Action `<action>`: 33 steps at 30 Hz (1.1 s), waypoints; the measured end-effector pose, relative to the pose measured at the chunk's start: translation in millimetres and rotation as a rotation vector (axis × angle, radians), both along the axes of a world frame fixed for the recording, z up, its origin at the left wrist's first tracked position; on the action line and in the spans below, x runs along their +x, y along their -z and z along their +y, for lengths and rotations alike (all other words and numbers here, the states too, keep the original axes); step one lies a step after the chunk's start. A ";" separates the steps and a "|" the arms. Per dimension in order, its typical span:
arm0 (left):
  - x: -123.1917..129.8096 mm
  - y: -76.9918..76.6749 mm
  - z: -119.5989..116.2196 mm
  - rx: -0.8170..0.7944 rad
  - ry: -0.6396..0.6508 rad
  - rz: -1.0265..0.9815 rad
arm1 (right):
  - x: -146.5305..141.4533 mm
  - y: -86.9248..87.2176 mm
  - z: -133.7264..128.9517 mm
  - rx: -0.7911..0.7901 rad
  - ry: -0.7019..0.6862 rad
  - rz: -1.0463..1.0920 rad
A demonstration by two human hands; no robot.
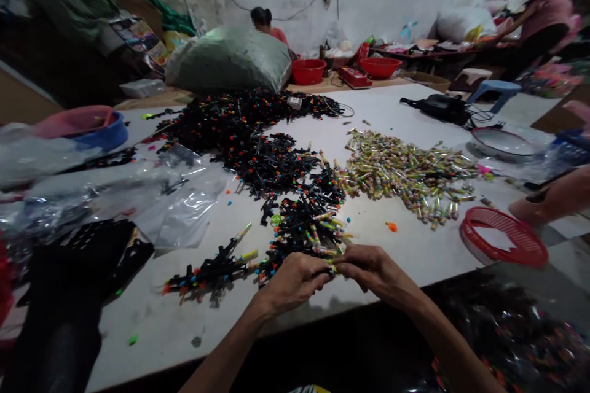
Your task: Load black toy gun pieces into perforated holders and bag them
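Note:
My left hand [295,280] and my right hand [378,271] meet over the near part of the table, fingers closed on one small yellowish tube [334,268]; the fingers cover most of it. Just beyond lies a heap of small black toy guns [295,227] with orange and blue tips, some with tubes among them. Left of my hands, a smaller group of black toy guns [216,270] has yellow tubes sticking out. A wide pile of small clear tubes with yellowish contents [391,169] spreads to the right behind my hands.
A red basket [474,245] stands at the right edge, near another person's arm [557,196]. Clear plastic bags [184,215] and a blue basin [106,132] are at left. A large sack [230,58] sits at the back, with a person [279,34] behind it.

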State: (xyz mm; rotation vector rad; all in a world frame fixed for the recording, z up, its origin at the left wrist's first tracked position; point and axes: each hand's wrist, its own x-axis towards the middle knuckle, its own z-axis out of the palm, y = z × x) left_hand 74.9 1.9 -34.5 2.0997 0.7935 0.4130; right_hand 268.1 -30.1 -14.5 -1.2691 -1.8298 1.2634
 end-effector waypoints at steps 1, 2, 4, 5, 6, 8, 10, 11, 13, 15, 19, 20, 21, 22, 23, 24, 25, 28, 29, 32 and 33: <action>-1.2 -0.1 1.6 0.002 -0.004 0.000 | -0.6 -1.8 3.3 0.037 -0.017 -0.033; -2.5 -1.0 3.1 0.004 -0.007 0.000 | -1.3 -3.7 7.0 0.084 -0.026 -0.064; -5.8 -4.9 5.4 0.007 -0.010 -0.004 | -2.6 -8.3 14.7 0.177 -0.042 -0.117; -7.4 -7.6 6.0 0.010 -0.013 -0.009 | -3.0 -11.0 18.3 0.208 -0.060 -0.134; -9.0 -10.6 6.2 0.015 -0.018 -0.013 | -3.1 -13.7 21.4 0.228 -0.090 -0.141; -11.6 -16.3 6.0 0.032 -0.036 -0.019 | -3.2 -18.6 25.6 0.246 -0.171 -0.154; -12.9 -20.5 6.4 0.053 -0.064 -0.017 | -4.2 -20.9 27.3 0.287 -0.230 -0.186; -12.8 -21.9 7.4 0.067 -0.084 -0.017 | -5.3 -20.5 27.7 0.314 -0.225 -0.202; -11.5 -23.1 11.9 0.098 -0.123 -0.009 | -7.4 -16.5 30.7 0.333 -0.163 -0.208; -9.8 -22.8 21.0 0.116 -0.154 0.033 | -6.0 -8.2 40.8 0.269 -0.115 -0.158; -17.3 -17.5 54.7 0.130 -0.280 0.146 | 19.4 15.8 92.4 0.204 0.078 -0.253; -22.8 -15.0 66.0 0.152 -0.346 0.170 | 29.8 22.0 109.2 0.242 0.185 -0.396; -29.5 -11.9 77.9 0.177 -0.418 0.199 | 40.4 28.0 125.5 0.277 0.286 -0.578; -36.7 -8.1 90.0 0.198 -0.493 0.238 | 50.3 33.6 140.2 0.297 0.364 -0.758; -44.1 -3.7 101.9 0.211 -0.566 0.288 | 58.8 38.8 152.4 0.299 0.408 -0.908; -51.0 1.5 112.9 0.209 -0.625 0.343 | 65.2 43.6 161.7 0.291 0.423 -1.011; -57.0 7.3 122.6 0.194 -0.672 0.393 | 69.4 48.0 167.6 0.281 0.418 -1.062; -67.7 26.7 141.1 0.097 -0.729 0.479 | 71.5 57.4 166.7 0.311 0.403 -1.059; -69.1 32.9 143.7 0.060 -0.735 0.479 | 70.4 58.8 161.3 0.346 0.435 -1.034; -70.7 46.8 144.3 -0.035 -0.787 0.399 | 65.6 57.1 135.2 0.432 0.615 -0.823; -71.4 49.3 142.8 -0.063 -0.820 0.351 | 63.2 54.7 124.3 0.424 0.663 -0.714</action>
